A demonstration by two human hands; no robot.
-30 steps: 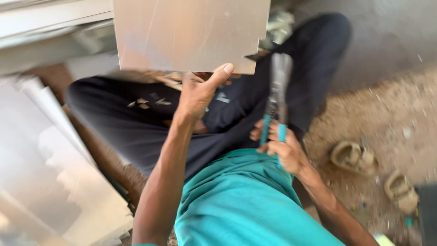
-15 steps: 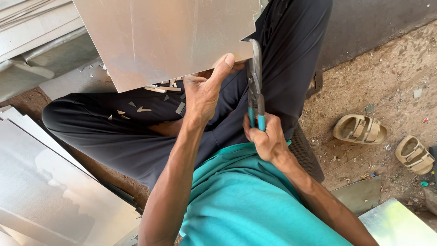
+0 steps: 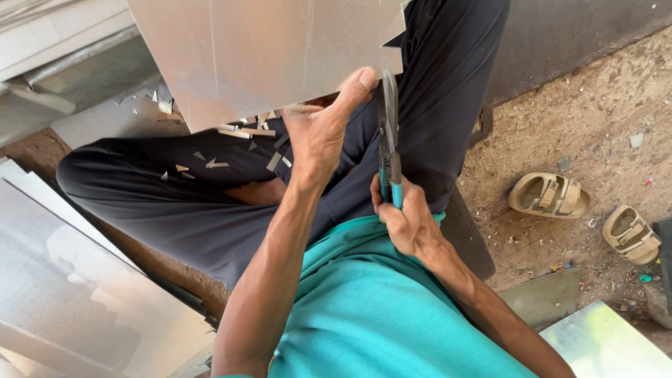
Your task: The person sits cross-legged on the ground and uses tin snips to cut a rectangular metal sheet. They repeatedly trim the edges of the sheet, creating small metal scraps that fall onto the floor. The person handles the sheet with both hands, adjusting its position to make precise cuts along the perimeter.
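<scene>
My left hand (image 3: 318, 129) grips the near edge of a large metal sheet (image 3: 259, 52), thumb on top near its lower right corner. My right hand (image 3: 402, 220) is closed around the teal handles of tin snips (image 3: 387, 133), whose blades point up at the sheet's near edge beside my left thumb. The sheet rests over my crossed legs in dark trousers (image 3: 175, 189). Small metal offcuts (image 3: 241, 136) lie scattered on the trousers below the sheet.
More metal sheets lean at the left (image 3: 77, 280) and lie at the lower right (image 3: 602, 343). A pair of tan sandals (image 3: 549, 194) sits on the dirt ground to the right. Pale metal profiles (image 3: 56, 63) lie at the upper left.
The view has shifted, so the sheet and hands sit more to the centre. The snips have swung upright and closer to the sheet's edge beside my left thumb.
</scene>
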